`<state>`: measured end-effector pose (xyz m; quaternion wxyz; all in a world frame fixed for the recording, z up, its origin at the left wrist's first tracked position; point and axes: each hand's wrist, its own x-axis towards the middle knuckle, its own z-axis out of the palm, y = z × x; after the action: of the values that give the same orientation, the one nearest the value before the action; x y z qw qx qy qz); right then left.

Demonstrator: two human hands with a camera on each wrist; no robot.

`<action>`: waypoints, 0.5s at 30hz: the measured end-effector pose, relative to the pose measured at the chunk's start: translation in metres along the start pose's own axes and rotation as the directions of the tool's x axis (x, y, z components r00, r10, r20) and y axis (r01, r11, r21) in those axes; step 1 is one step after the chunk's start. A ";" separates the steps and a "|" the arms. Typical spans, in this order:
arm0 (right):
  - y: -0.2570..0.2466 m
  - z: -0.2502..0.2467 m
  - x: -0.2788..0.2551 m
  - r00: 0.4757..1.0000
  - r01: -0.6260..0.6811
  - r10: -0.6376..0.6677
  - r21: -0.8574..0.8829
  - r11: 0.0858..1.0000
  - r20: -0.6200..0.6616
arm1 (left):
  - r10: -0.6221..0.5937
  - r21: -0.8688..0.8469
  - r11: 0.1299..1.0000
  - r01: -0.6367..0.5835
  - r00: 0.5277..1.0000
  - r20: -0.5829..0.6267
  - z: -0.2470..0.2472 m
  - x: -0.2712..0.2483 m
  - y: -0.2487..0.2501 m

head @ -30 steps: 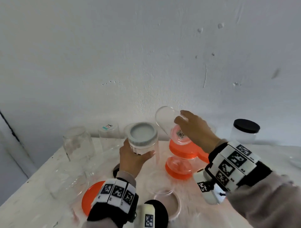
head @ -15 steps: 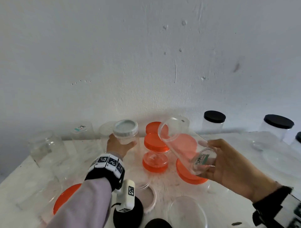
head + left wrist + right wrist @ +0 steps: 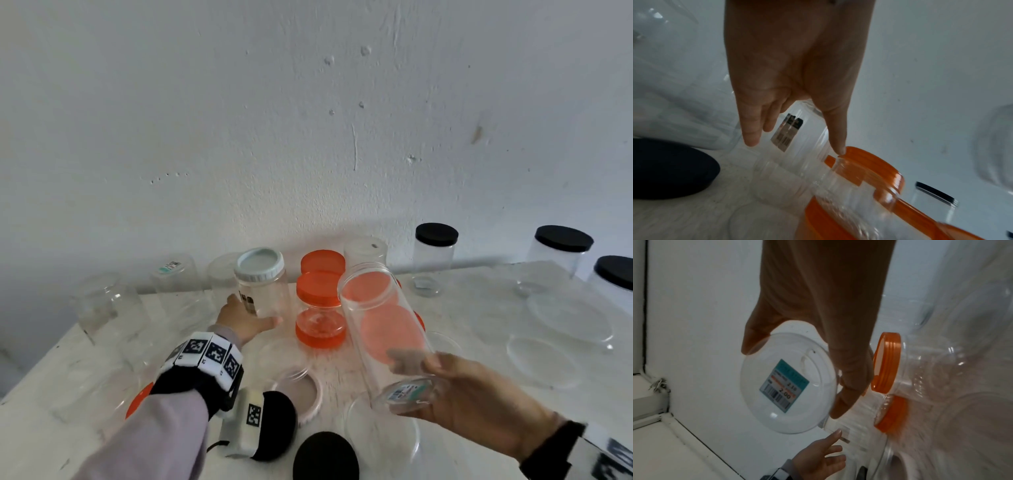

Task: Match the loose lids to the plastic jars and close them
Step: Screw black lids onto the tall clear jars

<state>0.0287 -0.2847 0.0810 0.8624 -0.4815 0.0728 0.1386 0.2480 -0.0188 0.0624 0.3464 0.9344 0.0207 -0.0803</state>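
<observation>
My right hand (image 3: 428, 380) grips a tall clear lidless jar (image 3: 380, 329) by its base and holds it tilted above the table, mouth pointing up and away. The right wrist view shows the price sticker on the base of that jar (image 3: 785, 412). A small jar with a white lid (image 3: 262, 291) stands upright at the back. My left hand (image 3: 250, 318) is beside its foot, fingers straight and spread. In the left wrist view, the fingers and thumb flank that jar (image 3: 789, 146) without clasping it. Orange-lidded jars (image 3: 318, 308) stand stacked between the two.
Black-lidded jars (image 3: 435, 253) stand at the back right. Open clear jars (image 3: 106, 308) crowd the left. Loose lids lie about: a black one (image 3: 325, 455) in front, a white ring lid (image 3: 301, 394), an orange one (image 3: 137, 404), and clear ones (image 3: 541, 359) at the right.
My right hand has drawn the clear jar away from the orange jars, toward me and lower. My left hand has loosened its grip on the white-lidded jar, which now stands on the table.
</observation>
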 end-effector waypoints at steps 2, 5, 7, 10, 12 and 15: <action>0.005 -0.001 -0.004 1.000 -0.015 0.015 -0.009 1.000 0.000 | 0.016 0.093 0.995 -0.018 0.999 0.028 0.003 -0.018 -0.004; 0.011 -0.001 -0.008 0.999 -0.028 0.031 -0.067 0.997 0.040 | 0.032 0.256 0.965 -0.061 0.992 0.119 0.009 -0.045 -0.014; 0.012 -0.001 -0.010 0.997 -0.020 0.028 -0.118 0.993 0.068 | 0.034 0.306 0.947 -0.100 0.976 0.214 0.017 -0.062 -0.021; 0.014 -0.003 -0.011 0.998 0.007 0.006 -0.183 0.983 0.068 | -0.042 0.484 0.870 -0.092 0.965 0.258 0.029 -0.086 -0.029; 0.014 -0.004 -0.013 0.999 0.035 -0.024 -0.252 0.967 0.045 | -0.081 0.551 0.831 -0.078 0.963 0.259 0.039 -0.099 -0.031; 0.015 -0.006 -0.015 0.997 0.041 -0.063 -0.353 0.935 -0.049 | -0.068 0.588 0.804 -0.084 0.971 0.231 0.050 -0.112 -0.031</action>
<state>0.0095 -0.2845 0.0693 0.7632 -0.6335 0.0599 0.1121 0.1280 -0.0258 0.0233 0.0369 0.9790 -0.0517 -0.1940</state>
